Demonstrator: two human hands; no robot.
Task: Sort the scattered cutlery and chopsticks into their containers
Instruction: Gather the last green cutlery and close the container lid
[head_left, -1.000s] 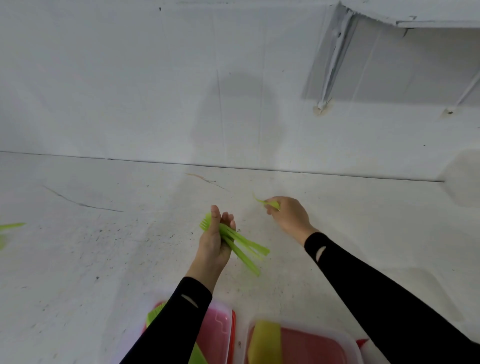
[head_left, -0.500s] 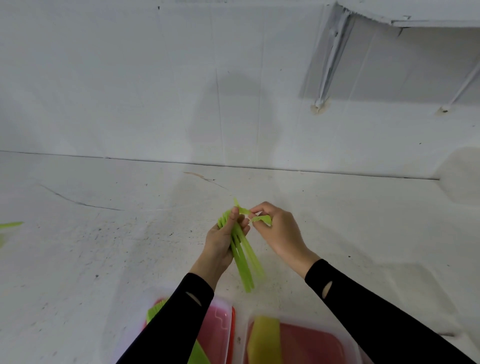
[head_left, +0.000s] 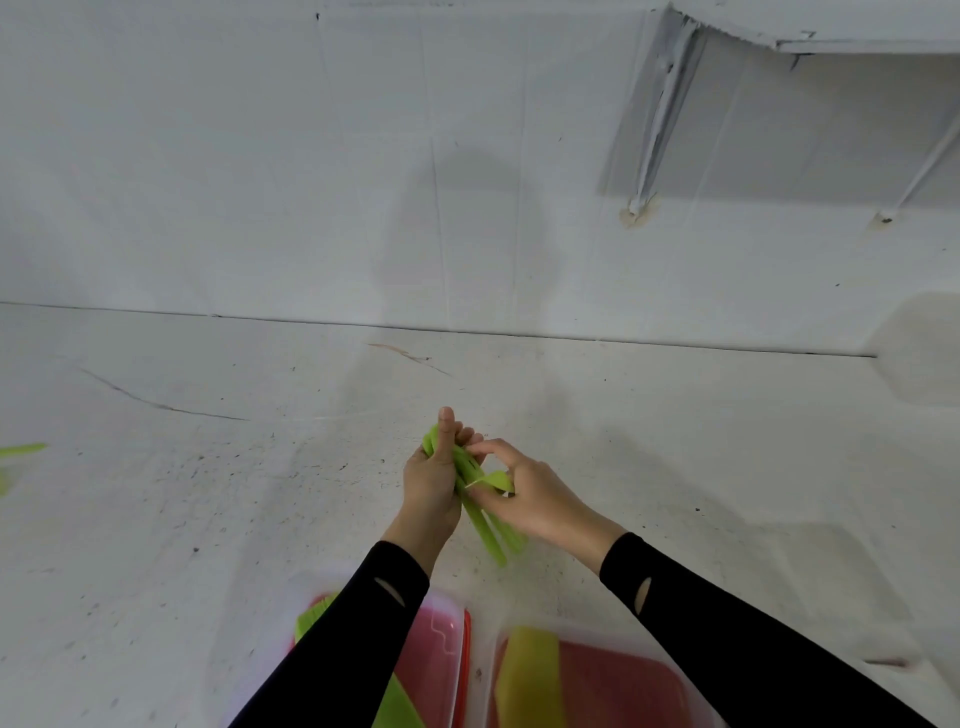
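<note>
Near the centre of the scuffed white tabletop (head_left: 208, 519), both hands are held together just above the surface. A bundle of lime-green plastic cutlery pieces (head_left: 493, 538) is gripped in the left hand (head_left: 434, 478): fingers are curled round it and the thumb is pointed up, toward the far side. Upper ends of the bundle are seen beside the thumb; lower ends are fanned out to the near right, below both hands. The type of pieces cannot be told, as they are blurred.

The right hand (head_left: 535, 499) is set against the bundle from the right. A single lime-green plastic piece (head_left: 496, 480) is pinched between its thumb and fingers, touching the bundle.

Two clear plastic containers with red bottoms are placed side by side at the near edge, slightly apart. The left container (head_left: 441, 639) is partly hidden by the black left sleeve (head_left: 353, 639), the right container (head_left: 613, 675) by the black right sleeve (head_left: 727, 623). A green flat piece (head_left: 311, 618) is seen in the left container, a yellow-green flat strip (head_left: 527, 670) in the right one.

One stray lime-green piece (head_left: 21, 449) is seen on the tabletop at the left frame edge, well apart from the hands. A white wall (head_left: 260, 156) is seen beyond the far table edge.
</note>
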